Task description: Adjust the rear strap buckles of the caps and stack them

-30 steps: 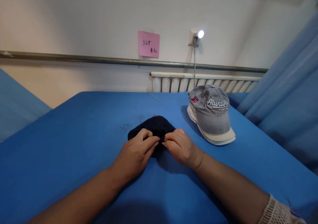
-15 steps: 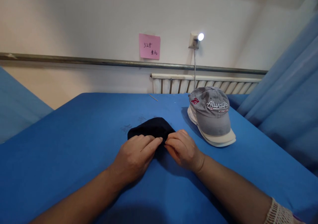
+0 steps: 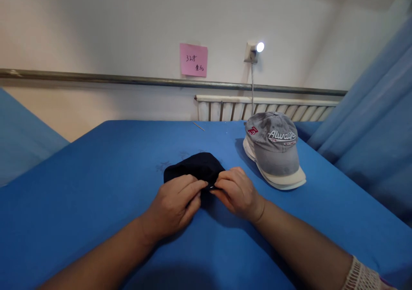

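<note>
A black cap (image 3: 196, 165) rests on the blue-covered table in front of me, its rounded crown bulging away from me. My left hand (image 3: 178, 202) pinches the cap's near edge between thumb and fingers. Close beside it, my right hand (image 3: 240, 194) grips the same edge, further right. Between the fingertips a small shiny bit shows on what looks like the cap's strap; the fingers partly hide it. To the right stands a stack of caps, with a grey cap (image 3: 273, 142) lettered "Always" on top and pale brims (image 3: 286, 182) showing under it.
The blue table cover (image 3: 96, 187) reaches back to a white radiator (image 3: 228, 110) and a metal pipe (image 3: 128, 79) along the wall. A thin stick (image 3: 198, 126) lies near the far edge. Blue curtains (image 3: 376, 122) hang at the right. A pink note (image 3: 193, 60) and a lit plug (image 3: 254, 52) are on the wall.
My left hand has shifted slightly down and left, opening a small gap between the fingertips where the shiny bit now shows. The cap has moved slightly left; the cap stack is unmoved.
</note>
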Available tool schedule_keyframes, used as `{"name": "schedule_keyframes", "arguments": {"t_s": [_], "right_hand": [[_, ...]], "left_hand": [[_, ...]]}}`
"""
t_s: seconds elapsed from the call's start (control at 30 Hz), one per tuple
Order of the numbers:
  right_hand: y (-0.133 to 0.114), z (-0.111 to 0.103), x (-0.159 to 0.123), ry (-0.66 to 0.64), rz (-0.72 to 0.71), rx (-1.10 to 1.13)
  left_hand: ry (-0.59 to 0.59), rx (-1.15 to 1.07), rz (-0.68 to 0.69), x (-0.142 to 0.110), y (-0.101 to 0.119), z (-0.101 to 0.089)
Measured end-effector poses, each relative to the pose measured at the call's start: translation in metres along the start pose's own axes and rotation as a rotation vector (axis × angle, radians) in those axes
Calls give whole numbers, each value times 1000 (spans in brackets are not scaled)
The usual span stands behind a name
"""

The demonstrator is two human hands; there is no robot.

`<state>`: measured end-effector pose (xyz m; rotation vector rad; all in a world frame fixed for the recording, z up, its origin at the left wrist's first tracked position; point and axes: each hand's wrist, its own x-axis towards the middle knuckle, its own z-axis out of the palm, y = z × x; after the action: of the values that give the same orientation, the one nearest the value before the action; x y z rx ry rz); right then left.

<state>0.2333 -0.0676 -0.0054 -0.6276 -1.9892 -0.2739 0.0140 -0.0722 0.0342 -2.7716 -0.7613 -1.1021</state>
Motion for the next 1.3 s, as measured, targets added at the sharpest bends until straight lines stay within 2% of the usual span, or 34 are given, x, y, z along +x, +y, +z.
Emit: {"name": "schedule_keyframes", "arguments": {"t_s": [0.1, 0.2, 0.33, 0.6, 0.73, 1.0, 1.07, 1.1, 1.23, 1.3], "right_hand": [[4, -2, 0, -64, 88, 13], [7, -3, 0, -90, 59, -32], [6, -2, 3, -48, -26, -117], [1, -1, 5, 17, -65, -123], [1, -1, 5, 15, -66, -126], [-2, -3, 5, 8, -39, -91], [-2, -4, 5, -23, 12, -44], [-1, -3, 5, -37, 58, -18], [3, 5, 2, -82, 279, 150], [7, 12, -1, -141, 367, 264]], "left_hand": [[60, 12, -4, -3, -4, 1], [41, 38, 9, -4, -8, 1], [15, 103, 53, -3, -9, 1], [103, 145, 140, -9, -12, 6], [86, 125, 120, -9, -10, 6], [124, 52, 83, -5, -4, 3], [71, -23, -4, -3, -2, 1], [25, -88, -89, -1, -2, 0], [-167, -496, -647, 8, -3, 1], [-224, -728, -903, 10, -6, 4]]}}
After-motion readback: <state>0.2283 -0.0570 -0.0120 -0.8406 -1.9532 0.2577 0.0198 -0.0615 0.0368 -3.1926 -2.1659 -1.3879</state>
